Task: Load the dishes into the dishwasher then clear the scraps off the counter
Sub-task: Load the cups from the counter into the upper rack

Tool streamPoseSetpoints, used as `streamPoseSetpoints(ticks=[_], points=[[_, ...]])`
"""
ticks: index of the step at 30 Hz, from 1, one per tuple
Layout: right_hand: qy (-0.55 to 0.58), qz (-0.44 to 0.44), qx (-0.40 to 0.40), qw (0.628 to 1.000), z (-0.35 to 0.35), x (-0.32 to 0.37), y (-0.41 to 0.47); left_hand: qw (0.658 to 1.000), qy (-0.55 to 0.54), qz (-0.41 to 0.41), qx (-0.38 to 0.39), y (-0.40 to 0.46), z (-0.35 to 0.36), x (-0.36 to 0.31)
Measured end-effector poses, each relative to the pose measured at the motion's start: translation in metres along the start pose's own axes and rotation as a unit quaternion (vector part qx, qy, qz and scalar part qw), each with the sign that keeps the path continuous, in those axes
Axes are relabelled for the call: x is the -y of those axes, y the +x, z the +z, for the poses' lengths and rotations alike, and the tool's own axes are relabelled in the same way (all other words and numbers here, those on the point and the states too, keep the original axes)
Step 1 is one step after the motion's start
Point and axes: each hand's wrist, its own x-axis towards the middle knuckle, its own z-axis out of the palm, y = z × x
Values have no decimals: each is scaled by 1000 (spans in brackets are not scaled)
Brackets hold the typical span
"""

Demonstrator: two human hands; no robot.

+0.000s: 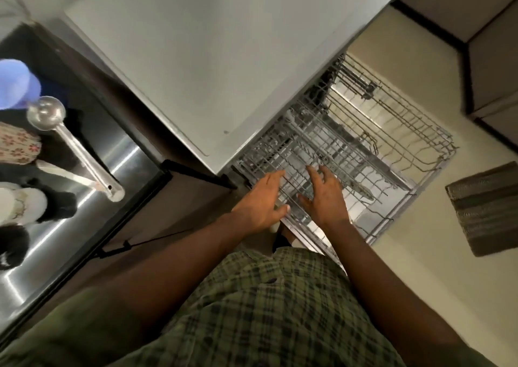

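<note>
The dishwasher's wire rack [372, 148] is pulled out below the counter [213, 58], and I see no dishes in it. Both my hands are over its near corner. My left hand [263, 198] lies with fingers straight on the rack's near edge. My right hand [322, 193] spreads its fingers over the wires beside it, holding nothing. In the steel sink [117, 167] at the left lie a metal ladle [73, 145], a flowered dish [18, 148], a white dish [22, 204] and a blue cup [16, 83].
A striped floor mat [487, 207] lies on the pale floor to the right of the rack. Cabinet fronts [493, 58] stand at the upper right. My checked shirt fills the lower frame.
</note>
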Motion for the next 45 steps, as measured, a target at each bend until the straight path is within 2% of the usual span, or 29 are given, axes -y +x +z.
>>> streamPoseSetpoints(ticks=[4,8,10,13,17,21,26,28,33,37,40,45], points=[[52,-100,-27,993,-29,49,1,996,-36,29,-75,-24,-23,11],[147,-231,-71,959,-45,109,-3,977,-79,65,-186,-64,-54,32],[187,-278,-66,940,-47,146,-10,962,-103,67,-244,-91,-69,46],[251,-301,-10,920,-44,205,-21,933,-135,54,-329,-130,-88,68],[327,-296,110,891,-29,280,-37,889,-149,27,-433,-181,-105,103],[427,-225,215,849,-7,348,-39,833,-175,-16,-525,-223,-119,140],[522,-109,291,794,13,414,-46,759,-173,-75,-622,-255,-127,176],[533,-92,307,783,24,435,-49,735,-164,-98,-651,-267,-128,192],[547,-75,315,772,41,465,-57,701,-142,-180,-676,-284,-139,222],[546,-65,311,775,49,470,-67,723,-176,-224,-629,-288,-150,247],[548,-52,296,780,52,463,-71,742,-204,-223,-598,-284,-157,259],[553,-40,273,786,47,448,-72,735,-209,-226,-603,-274,-160,267]])
